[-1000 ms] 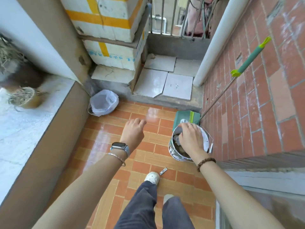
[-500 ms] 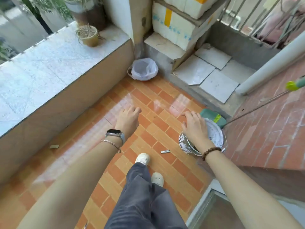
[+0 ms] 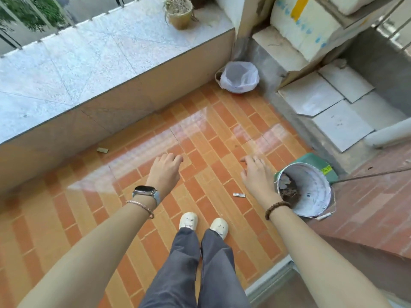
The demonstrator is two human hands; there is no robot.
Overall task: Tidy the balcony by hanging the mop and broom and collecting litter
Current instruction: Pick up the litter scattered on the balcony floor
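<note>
My left hand [image 3: 165, 168] and my right hand [image 3: 255, 174] hang over the orange tiled floor, both empty with fingers loosely apart. A small silver wrapper [image 3: 238, 194] lies on the tiles just below my right hand. A flat tan scrap [image 3: 102, 150] lies by the foot of the low wall at left. A white paint bucket [image 3: 320, 192] with dirt and debris inside stands to the right of my right hand. A lined bin [image 3: 240, 76] with a white bag sits in the far corner. A thin broom handle [image 3: 373, 175] crosses above a green dustpan [image 3: 311, 160].
A low wall with a stone-topped ledge [image 3: 89, 63] runs along the left, with a potted plant [image 3: 180, 13] on it. Loose white tiles [image 3: 329, 107] and foam boxes [image 3: 311, 25] fill the raised far right. A red brick wall [image 3: 378, 207] stands on the right. My shoes [image 3: 203, 223] are below.
My right hand has come away from the bucket and moved left over the floor. The view has swung left and down, showing more ledge and the tan scrap.
</note>
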